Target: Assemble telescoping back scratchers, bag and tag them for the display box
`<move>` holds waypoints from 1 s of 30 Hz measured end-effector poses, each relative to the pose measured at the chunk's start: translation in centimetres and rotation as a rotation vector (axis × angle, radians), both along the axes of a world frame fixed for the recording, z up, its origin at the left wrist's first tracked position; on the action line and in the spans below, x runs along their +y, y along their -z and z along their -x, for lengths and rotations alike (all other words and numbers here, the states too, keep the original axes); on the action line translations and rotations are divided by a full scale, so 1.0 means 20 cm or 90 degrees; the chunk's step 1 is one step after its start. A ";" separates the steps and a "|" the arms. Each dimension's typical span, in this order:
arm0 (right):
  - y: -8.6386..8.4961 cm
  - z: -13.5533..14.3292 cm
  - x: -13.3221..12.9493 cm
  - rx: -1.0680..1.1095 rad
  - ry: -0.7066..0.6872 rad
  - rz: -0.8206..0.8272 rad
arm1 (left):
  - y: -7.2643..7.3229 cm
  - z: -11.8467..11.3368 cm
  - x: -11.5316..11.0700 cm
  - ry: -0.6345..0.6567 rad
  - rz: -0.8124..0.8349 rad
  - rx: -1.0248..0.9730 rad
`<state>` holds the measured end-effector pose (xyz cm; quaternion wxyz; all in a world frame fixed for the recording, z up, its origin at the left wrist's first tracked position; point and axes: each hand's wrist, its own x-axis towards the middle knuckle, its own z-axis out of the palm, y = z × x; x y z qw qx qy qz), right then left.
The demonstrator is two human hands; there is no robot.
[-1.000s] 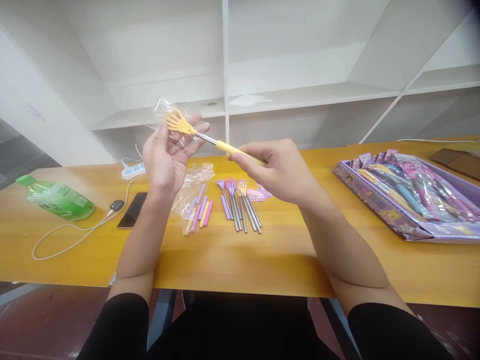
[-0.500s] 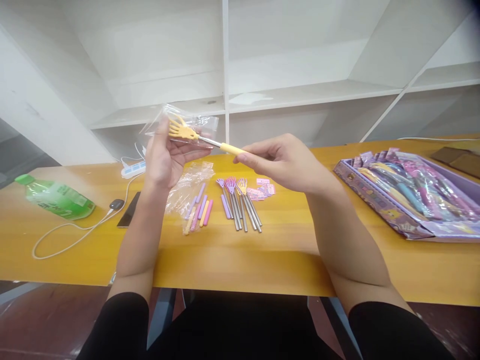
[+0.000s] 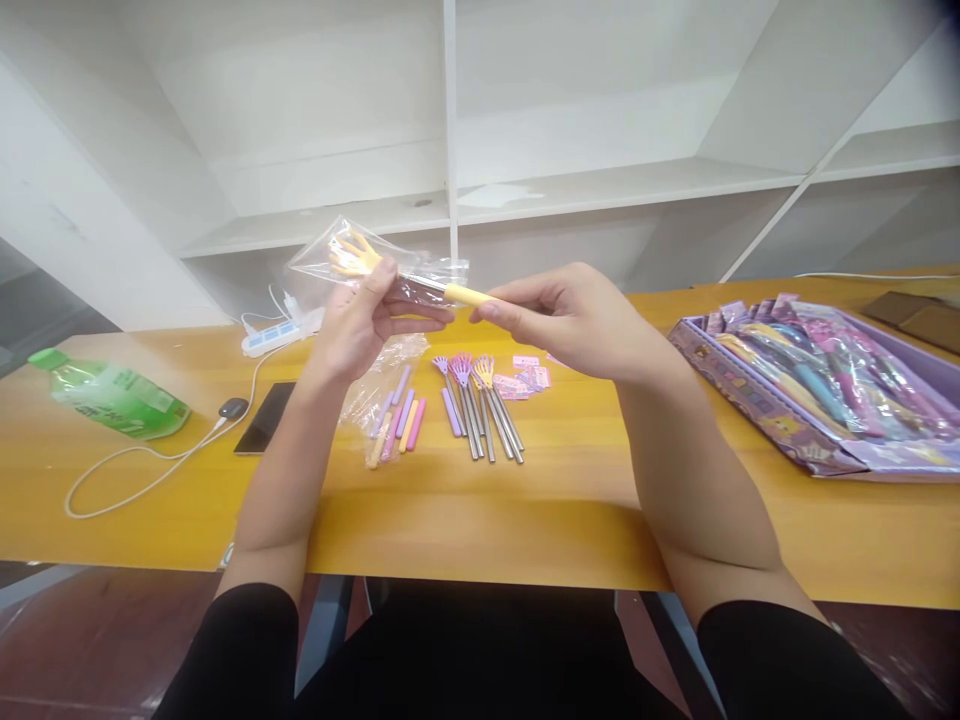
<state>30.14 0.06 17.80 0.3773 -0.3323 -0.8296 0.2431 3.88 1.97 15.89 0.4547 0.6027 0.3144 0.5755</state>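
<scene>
A yellow back scratcher [image 3: 469, 296] with a hand-shaped head and metal shaft is held up above the table. Its head and most of the shaft are inside a clear plastic bag [image 3: 315, 256]. My left hand [image 3: 358, 325] is closed on the bag and the shaft just below the head, thumb on top. My right hand [image 3: 559, 315] pinches the yellow handle, whose end is hidden by the fingers. On the table below lie several back scratchers without handles [image 3: 480, 410], in purple, pink and yellow, beside loose coloured handle sleeves [image 3: 409, 425] and clear bags [image 3: 364, 400].
Pink printed cards [image 3: 525, 380] lie behind the scratchers. At right stands a purple display box [image 3: 817, 460] of bagged scratchers. To the left are a green bottle [image 3: 112, 395], a phone [image 3: 264, 420], a white cable [image 3: 150, 465] and a power strip [image 3: 270, 338]. White shelving [image 3: 452, 130] rises behind.
The bag has moved right along the shaft, its edge now near the yellow handle. My left hand has shifted right, from behind the head to gripping the shaft through the bag.
</scene>
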 end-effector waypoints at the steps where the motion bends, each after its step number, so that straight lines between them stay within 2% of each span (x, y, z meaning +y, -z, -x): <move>1: 0.00 0.00 0.01 -0.003 0.004 -0.002 | 0.01 -0.01 0.00 0.007 0.002 0.007; 5: 0.01 0.01 0.02 -0.007 0.008 0.001 | 0.04 -0.03 0.02 0.031 0.011 0.037; 7: 0.01 0.01 0.02 0.007 0.001 0.020 | 0.04 -0.02 0.03 0.017 0.003 0.027; 11: 0.00 -0.02 0.01 0.100 -0.006 0.103 | 0.01 0.01 0.03 -0.046 -0.018 -0.022; 14: 0.00 -0.03 0.02 0.166 -0.019 0.124 | -0.01 0.03 0.03 -0.066 -0.026 -0.036; 20: 0.04 0.00 0.05 0.210 0.032 0.065 | -0.02 0.01 0.02 -0.054 -0.020 -0.026; 26: 0.05 0.02 0.04 0.217 0.081 0.015 | -0.03 -0.01 -0.02 -0.033 -0.041 0.017; 30: 0.05 0.04 0.05 0.207 0.088 -0.008 | -0.01 -0.03 -0.04 0.003 -0.040 0.044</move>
